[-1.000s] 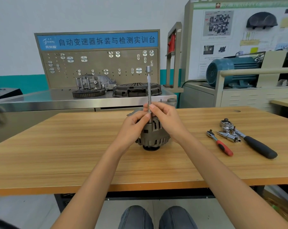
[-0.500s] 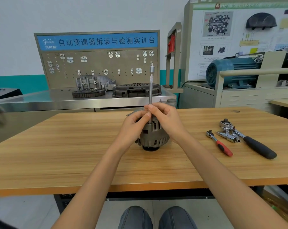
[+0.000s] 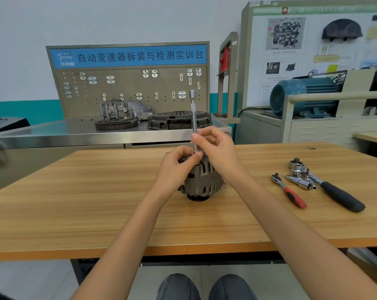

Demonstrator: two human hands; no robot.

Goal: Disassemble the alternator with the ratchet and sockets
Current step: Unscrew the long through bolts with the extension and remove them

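A grey alternator (image 3: pixel 201 182) stands on the wooden table (image 3: pixel 96 202), pulley end down. A long silver extension bar (image 3: pixel 193 118) rises upright from its top, a socket end at the top of the bar. My left hand (image 3: pixel 179 167) rests on the alternator's left top and pinches the foot of the bar. My right hand (image 3: pixel 215 148) pinches the bar's shaft a little higher with thumb and fingers. The bar's lower tip is hidden behind my fingers.
To the right on the table lie a small red-handled ratchet (image 3: pixel 288 190), a large black-handled ratchet (image 3: pixel 330 188) and chrome sockets (image 3: pixel 300 181). Behind the table stands a metal bench with a gear ring (image 3: pixel 116 124), a clutch cover (image 3: pixel 179 120) and a pegboard (image 3: pixel 129 89).
The bar swayed slightly right and came back upright. My right hand has loosened, its fingers spread more around the shaft. The alternator has stayed in place.
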